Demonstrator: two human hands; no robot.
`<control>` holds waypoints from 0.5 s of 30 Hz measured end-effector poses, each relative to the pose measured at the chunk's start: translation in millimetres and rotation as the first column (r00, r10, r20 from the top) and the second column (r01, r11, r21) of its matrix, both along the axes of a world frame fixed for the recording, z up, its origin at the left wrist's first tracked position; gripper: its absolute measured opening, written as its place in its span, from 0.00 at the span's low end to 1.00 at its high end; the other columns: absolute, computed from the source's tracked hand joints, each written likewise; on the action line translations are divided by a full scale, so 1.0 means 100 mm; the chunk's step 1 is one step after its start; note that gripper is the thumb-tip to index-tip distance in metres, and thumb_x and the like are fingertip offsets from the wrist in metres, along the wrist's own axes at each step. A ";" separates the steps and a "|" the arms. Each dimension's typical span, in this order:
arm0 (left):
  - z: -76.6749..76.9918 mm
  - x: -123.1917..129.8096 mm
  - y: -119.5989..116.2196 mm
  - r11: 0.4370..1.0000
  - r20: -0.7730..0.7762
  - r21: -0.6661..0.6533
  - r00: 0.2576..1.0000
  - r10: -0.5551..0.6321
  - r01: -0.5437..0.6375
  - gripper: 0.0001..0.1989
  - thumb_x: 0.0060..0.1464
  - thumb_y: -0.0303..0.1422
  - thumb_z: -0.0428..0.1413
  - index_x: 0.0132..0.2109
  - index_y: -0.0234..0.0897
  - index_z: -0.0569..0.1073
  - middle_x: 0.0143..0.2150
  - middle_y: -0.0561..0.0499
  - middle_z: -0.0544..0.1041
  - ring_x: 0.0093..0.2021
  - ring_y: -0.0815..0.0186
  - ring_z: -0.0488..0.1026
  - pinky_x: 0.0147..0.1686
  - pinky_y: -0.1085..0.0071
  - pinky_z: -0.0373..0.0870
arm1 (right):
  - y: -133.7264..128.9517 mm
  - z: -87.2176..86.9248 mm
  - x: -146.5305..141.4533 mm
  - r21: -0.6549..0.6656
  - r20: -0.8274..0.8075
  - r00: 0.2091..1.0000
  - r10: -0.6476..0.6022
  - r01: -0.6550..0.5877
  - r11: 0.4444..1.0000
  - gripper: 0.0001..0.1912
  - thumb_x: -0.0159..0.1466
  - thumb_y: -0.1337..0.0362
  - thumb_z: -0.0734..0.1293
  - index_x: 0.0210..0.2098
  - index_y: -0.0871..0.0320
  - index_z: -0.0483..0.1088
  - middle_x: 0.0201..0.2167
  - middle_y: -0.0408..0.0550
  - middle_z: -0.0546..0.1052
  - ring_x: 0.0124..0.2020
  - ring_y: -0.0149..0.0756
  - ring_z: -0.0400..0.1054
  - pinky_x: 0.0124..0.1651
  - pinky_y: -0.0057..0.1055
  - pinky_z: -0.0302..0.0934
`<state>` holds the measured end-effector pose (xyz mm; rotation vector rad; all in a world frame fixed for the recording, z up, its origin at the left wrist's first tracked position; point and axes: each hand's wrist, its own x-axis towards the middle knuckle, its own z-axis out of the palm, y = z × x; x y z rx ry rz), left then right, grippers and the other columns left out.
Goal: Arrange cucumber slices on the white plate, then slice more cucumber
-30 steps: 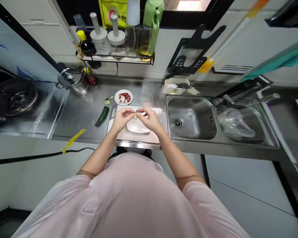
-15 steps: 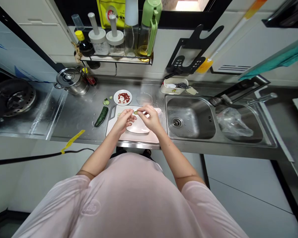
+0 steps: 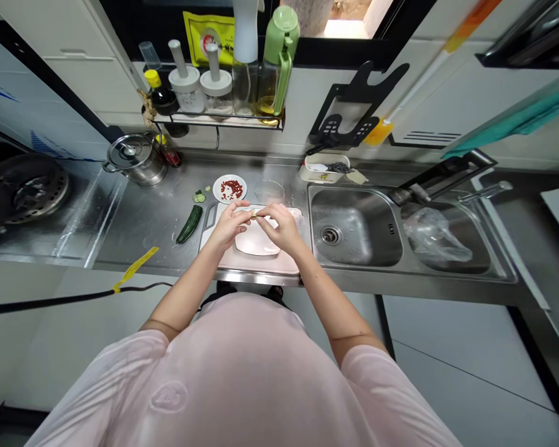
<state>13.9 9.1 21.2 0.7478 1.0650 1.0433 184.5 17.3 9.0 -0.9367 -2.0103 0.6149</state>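
Note:
Between the fingertips of my left hand [image 3: 231, 225] and my right hand [image 3: 282, 226] is a small cucumber slice [image 3: 254, 213], pinched from both sides. Both hands hover over a white plate [image 3: 257, 242], which rests on a pale pink cutting board [image 3: 279, 266]. Fingers hide the plate's far part. A dark green piece of cucumber [image 3: 189, 224] lies on the steel counter left of the board. Above it are several cut cucumber bits [image 3: 199, 197]. A small white plate [image 3: 218, 194] with chopped red pieces stands behind the board.
A double sink [image 3: 358, 226] lies to the right, with a plastic bag [image 3: 438, 234] in its far basin. A lidded pot [image 3: 140, 162] stands at the back left. Bottles and jars fill a wall rack [image 3: 218, 118]. A white container [image 3: 323, 176] sits behind the sink.
The slice has turned between my fingers and now shows less of its face. My left fingers have closed in nearer to the right ones. The view has tilted slightly up.

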 end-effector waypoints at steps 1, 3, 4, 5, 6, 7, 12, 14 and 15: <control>-0.01 -0.01 0.01 1.000 -0.016 0.019 1.000 -0.005 0.005 0.23 0.40 0.35 0.64 0.45 0.39 0.68 0.29 0.55 0.72 0.28 0.75 0.68 0.23 0.81 0.55 | 0.00 -0.01 0.00 0.003 0.009 1.000 0.004 -0.004 1.000 0.09 0.68 0.59 0.60 0.39 0.54 0.70 0.36 0.46 0.74 0.39 0.36 0.65 0.46 0.36 0.56; -0.04 -0.02 0.03 0.998 -0.048 0.055 0.999 -0.013 0.016 0.24 0.40 0.35 0.65 0.46 0.39 0.68 0.28 0.56 0.72 0.28 0.74 0.68 0.23 0.81 0.56 | 0.01 -0.03 0.01 0.005 0.034 0.999 0.010 -0.010 1.000 0.09 0.68 0.60 0.59 0.40 0.54 0.70 0.36 0.46 0.74 0.39 0.36 0.65 0.46 0.36 0.56; -0.07 -0.03 0.04 0.997 -0.064 0.074 0.998 -0.014 0.019 0.24 0.40 0.35 0.65 0.46 0.39 0.68 0.28 0.56 0.72 0.28 0.74 0.68 0.23 0.80 0.56 | 0.02 -0.04 0.01 0.004 0.049 0.999 0.012 -0.012 1.000 0.09 0.68 0.60 0.59 0.40 0.54 0.70 0.36 0.46 0.74 0.39 0.37 0.64 0.45 0.36 0.56; -0.10 -0.04 0.06 0.995 -0.080 0.092 0.997 -0.016 0.024 0.24 0.40 0.34 0.64 0.46 0.39 0.68 0.28 0.56 0.72 0.27 0.74 0.68 0.23 0.80 0.56 | 0.03 -0.05 0.02 0.002 0.064 0.998 0.012 -0.013 1.000 0.10 0.68 0.60 0.59 0.40 0.54 0.70 0.36 0.47 0.74 0.39 0.37 0.64 0.45 0.36 0.56; -0.14 -0.04 0.07 0.994 -0.096 0.109 0.995 -0.020 0.030 0.24 0.40 0.34 0.64 0.46 0.39 0.67 0.28 0.56 0.72 0.27 0.75 0.67 0.24 0.80 0.56 | 0.04 -0.07 0.02 -0.001 0.077 0.997 0.012 -0.011 1.000 0.10 0.68 0.60 0.59 0.40 0.54 0.70 0.36 0.47 0.73 0.39 0.37 0.64 0.45 0.36 0.56; -0.18 -0.04 0.09 0.991 -0.112 0.125 0.993 -0.026 0.040 0.24 0.40 0.34 0.64 0.46 0.39 0.67 0.28 0.56 0.72 0.27 0.75 0.67 0.24 0.80 0.57 | 0.05 -0.09 0.03 -0.006 0.091 0.996 0.012 -0.011 1.000 0.09 0.67 0.60 0.59 0.39 0.54 0.71 0.35 0.47 0.73 0.39 0.37 0.64 0.45 0.36 0.56; -0.39 -0.04 0.15 0.983 -0.180 0.152 0.980 -0.079 0.107 0.24 0.41 0.35 0.63 0.47 0.39 0.67 0.27 0.58 0.71 0.26 0.75 0.66 0.26 0.79 0.58 | 0.11 -0.28 0.05 -0.074 0.133 0.991 0.024 -0.014 0.997 0.08 0.65 0.63 0.61 0.38 0.55 0.71 0.34 0.47 0.73 0.38 0.36 0.64 0.44 0.34 0.56; -0.49 -0.04 0.17 0.983 -0.205 0.131 0.973 -0.103 0.131 0.24 0.42 0.35 0.62 0.47 0.39 0.67 0.26 0.58 0.71 0.25 0.76 0.65 0.26 0.79 0.58 | 0.14 -0.40 0.06 -0.116 0.145 0.989 0.018 -0.001 0.993 0.07 0.64 0.64 0.61 0.37 0.56 0.72 0.33 0.46 0.73 0.36 0.36 0.65 0.43 0.33 0.56; -0.55 -0.04 0.18 0.984 -0.217 0.112 0.969 -0.114 0.141 0.24 0.42 0.35 0.62 0.48 0.39 0.67 0.27 0.58 0.71 0.25 0.76 0.65 0.26 0.79 0.58 | 0.15 -0.47 0.06 -0.140 0.153 0.988 0.017 0.004 0.990 0.07 0.64 0.65 0.61 0.37 0.56 0.72 0.33 0.46 0.74 0.36 0.35 0.65 0.42 0.32 0.57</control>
